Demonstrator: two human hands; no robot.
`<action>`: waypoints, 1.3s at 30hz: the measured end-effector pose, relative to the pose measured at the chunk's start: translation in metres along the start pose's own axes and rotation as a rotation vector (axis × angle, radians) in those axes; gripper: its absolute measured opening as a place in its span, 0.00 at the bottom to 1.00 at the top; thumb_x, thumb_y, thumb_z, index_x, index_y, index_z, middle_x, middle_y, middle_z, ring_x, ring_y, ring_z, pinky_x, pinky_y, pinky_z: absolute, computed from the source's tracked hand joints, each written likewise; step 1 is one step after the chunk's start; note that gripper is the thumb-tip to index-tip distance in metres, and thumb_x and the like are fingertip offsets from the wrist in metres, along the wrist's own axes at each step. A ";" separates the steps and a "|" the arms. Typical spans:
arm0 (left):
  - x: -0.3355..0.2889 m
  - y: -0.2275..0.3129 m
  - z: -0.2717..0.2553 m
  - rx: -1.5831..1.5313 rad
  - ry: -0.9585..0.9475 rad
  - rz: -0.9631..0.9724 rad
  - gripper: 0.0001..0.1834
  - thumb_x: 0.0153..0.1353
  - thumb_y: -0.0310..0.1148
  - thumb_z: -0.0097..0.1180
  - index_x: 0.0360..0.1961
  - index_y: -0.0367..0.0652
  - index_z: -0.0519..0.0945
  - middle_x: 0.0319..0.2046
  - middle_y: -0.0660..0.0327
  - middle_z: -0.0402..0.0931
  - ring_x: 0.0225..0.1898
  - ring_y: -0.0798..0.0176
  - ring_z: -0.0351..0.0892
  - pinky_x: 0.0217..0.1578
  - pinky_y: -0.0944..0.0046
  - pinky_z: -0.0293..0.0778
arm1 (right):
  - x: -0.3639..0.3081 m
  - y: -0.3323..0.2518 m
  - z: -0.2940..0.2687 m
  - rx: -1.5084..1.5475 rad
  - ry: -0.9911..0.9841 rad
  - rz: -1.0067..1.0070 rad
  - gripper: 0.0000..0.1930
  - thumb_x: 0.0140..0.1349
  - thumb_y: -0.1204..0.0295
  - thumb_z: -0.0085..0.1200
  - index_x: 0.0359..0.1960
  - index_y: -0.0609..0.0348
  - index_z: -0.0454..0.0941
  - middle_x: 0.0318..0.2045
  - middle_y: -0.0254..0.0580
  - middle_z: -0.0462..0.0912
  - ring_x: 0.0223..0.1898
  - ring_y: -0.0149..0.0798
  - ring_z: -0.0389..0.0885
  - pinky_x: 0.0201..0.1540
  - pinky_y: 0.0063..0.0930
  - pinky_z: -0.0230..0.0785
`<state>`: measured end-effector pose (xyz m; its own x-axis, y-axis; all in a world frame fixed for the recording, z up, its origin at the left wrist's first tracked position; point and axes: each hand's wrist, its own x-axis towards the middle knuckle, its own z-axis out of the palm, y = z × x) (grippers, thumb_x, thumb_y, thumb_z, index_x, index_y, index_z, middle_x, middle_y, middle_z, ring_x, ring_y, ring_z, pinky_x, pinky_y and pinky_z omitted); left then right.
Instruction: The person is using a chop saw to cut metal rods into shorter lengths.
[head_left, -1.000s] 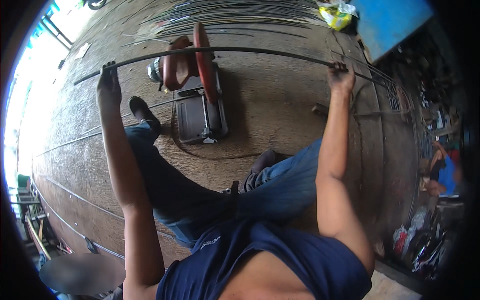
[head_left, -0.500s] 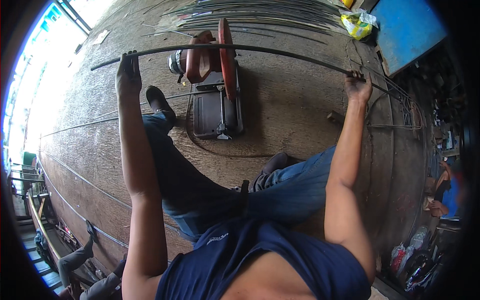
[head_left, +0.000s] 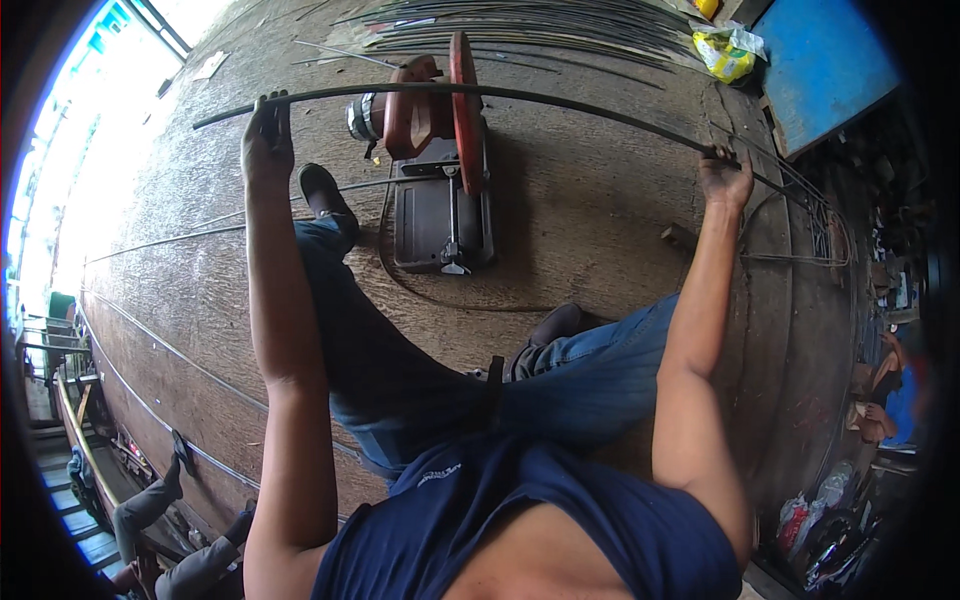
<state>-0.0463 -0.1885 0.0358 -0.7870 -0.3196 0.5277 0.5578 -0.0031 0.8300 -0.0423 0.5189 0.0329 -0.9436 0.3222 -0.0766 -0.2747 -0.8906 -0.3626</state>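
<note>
A long dark metal rod (head_left: 560, 100) spans the view from left to right, held up in both my hands. My left hand (head_left: 268, 145) is closed around it close to its left end, which sticks out a little past the fingers. Toward the other end, my right hand (head_left: 727, 180) grips the same rod, which runs on past it toward loose rods at the right. Below the rod, as seen from above, stands a red cut-off saw (head_left: 408, 125) with a red disc guard (head_left: 466, 125) and a dark base (head_left: 420, 235). A thin rod (head_left: 370, 183) lies across the saw's base.
Many dark rods (head_left: 540, 38) lie on the floor beyond the saw. A yellow-and-white bag (head_left: 725, 55) sits beside a blue panel (head_left: 825, 70). Bent rods (head_left: 825, 235) and a small block (head_left: 680, 237) lie at right. Other people sit at lower left (head_left: 150, 510) and far right (head_left: 895, 400).
The whole view has shifted slightly, with the scene now a little farther right. Both hands keep their hold on the rod, which stays above the saw.
</note>
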 end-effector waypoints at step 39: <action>-0.006 0.169 0.009 1.712 0.358 0.814 0.08 0.66 0.29 0.52 0.42 0.38 0.79 0.33 0.55 0.79 0.35 0.58 0.81 0.38 0.63 0.77 | -0.104 -0.049 0.105 -0.314 -0.366 -0.401 0.13 0.67 0.71 0.51 0.48 0.69 0.74 0.23 0.37 0.74 0.34 0.35 0.79 0.45 0.32 0.80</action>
<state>0.0500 -0.1787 0.1748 -0.3042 0.0851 0.9488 -0.2805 0.9438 -0.1746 0.0496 0.4954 0.1558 -0.7959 0.4312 0.4251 -0.6054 -0.5682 -0.5573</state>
